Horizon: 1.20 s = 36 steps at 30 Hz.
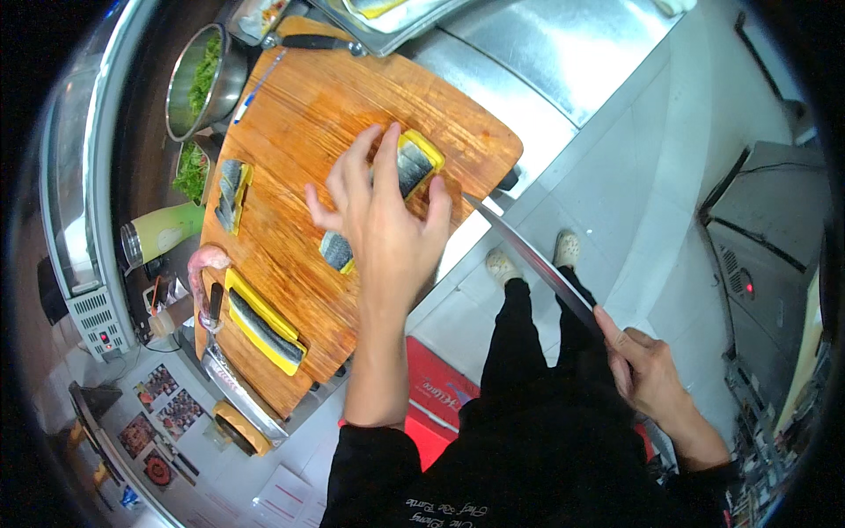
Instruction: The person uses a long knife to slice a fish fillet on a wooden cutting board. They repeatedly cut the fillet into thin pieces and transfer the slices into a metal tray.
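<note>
My left hand (pixel 386 218) is over the wooden cutting board (pixel 284 152), fingers spread. Beyond its fingertips lies a piece of silver-skinned fish with a yellow layer (pixel 416 162), partly hidden by the fingers. Whether they touch it I cannot tell. A smaller fish piece (pixel 337 251) shows beside the wrist. My right hand (pixel 637 363) grips a long-bladed knife (pixel 535 257), held off the board's near side with its tip towards the board. To the left lie cut fish slices (pixel 232 198) and a longer yellow-edged fish block (pixel 264 323).
A second knife (pixel 234 386) lies along the board's left end by a pinkish cloth (pixel 204 257). A steel bowl of greens (pixel 204 82), a green bottle (pixel 165 231) and a blue-white pen (pixel 254 96) border the far side. A metal tray (pixel 396 33) stands at the top.
</note>
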Available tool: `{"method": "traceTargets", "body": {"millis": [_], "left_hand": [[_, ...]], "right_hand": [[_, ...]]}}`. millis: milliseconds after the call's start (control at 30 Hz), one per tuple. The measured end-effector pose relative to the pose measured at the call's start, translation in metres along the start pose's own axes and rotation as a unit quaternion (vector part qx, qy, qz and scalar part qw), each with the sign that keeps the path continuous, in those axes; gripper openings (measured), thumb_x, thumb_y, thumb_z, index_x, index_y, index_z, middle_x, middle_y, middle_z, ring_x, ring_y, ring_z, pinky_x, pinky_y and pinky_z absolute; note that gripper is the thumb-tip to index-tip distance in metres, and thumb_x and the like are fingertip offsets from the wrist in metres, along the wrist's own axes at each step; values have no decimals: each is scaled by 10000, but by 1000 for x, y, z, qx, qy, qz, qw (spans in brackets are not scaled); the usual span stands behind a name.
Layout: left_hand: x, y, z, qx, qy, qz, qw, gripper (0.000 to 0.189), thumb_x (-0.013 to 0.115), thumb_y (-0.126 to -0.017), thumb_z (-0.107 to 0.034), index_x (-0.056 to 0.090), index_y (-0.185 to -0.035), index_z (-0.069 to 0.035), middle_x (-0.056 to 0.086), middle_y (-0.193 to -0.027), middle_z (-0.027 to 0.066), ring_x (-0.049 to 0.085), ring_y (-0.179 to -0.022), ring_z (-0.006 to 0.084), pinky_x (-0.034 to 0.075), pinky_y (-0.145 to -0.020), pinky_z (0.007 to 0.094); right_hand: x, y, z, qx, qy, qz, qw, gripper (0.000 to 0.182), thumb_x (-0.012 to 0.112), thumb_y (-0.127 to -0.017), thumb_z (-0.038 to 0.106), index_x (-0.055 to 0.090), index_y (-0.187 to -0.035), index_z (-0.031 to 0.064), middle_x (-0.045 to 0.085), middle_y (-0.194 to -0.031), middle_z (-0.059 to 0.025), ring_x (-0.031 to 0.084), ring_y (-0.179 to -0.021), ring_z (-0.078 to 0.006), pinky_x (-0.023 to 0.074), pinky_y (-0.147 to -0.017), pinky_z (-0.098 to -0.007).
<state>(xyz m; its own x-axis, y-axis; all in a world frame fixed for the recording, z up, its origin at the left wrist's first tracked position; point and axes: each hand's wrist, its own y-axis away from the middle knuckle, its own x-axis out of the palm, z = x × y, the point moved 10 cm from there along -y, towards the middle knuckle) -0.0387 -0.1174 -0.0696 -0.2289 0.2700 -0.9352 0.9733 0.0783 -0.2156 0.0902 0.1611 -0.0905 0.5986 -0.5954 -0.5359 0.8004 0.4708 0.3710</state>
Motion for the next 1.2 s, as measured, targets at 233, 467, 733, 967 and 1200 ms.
{"method": "traceTargets", "body": {"millis": [233,467,733,967,1200], "left_hand": [[4,-33,-12,41,42,36,998,466,809,-773,-304,732,-1173,-78,681,-1196,61,545,-1235,265,79,-1163,722],[18,-44,-5,21,65,105,992,518,821,-756,-348,725,-1200,-100,678,-1202,90,548,-1251,287,58,-1199,701],[10,-61,3,17,64,70,995,519,735,-728,-428,756,-1141,-114,660,-1192,118,541,-1268,289,37,-1218,667],[-24,-121,123,-168,12,-29,985,496,759,-742,-399,744,-1170,-150,675,-1207,116,535,-1283,294,113,-1194,637],[-29,-127,149,-109,-30,-62,992,555,748,-788,-234,642,-1324,-136,670,-1215,105,553,-1252,290,163,-1178,589]], "right_hand": [[-34,70,12,13,9,-135,991,686,596,-871,-116,510,-1527,66,621,-758,-140,614,-619,-270,515,-636,-340],[-56,111,31,54,28,-241,969,578,546,-972,-65,518,-1526,100,565,-715,-80,532,-569,-121,463,-589,-276],[-50,106,13,83,-14,-276,957,580,534,-1003,-22,498,-1553,156,513,-651,4,492,-566,-62,446,-562,-252],[-103,23,14,48,1,-236,970,557,559,-1002,-17,520,-1534,145,452,-660,-18,463,-597,-72,433,-577,-253],[-141,-111,48,-159,64,-103,980,618,618,-938,-8,508,-1530,132,586,-758,-182,616,-624,-352,552,-646,-391]]}}
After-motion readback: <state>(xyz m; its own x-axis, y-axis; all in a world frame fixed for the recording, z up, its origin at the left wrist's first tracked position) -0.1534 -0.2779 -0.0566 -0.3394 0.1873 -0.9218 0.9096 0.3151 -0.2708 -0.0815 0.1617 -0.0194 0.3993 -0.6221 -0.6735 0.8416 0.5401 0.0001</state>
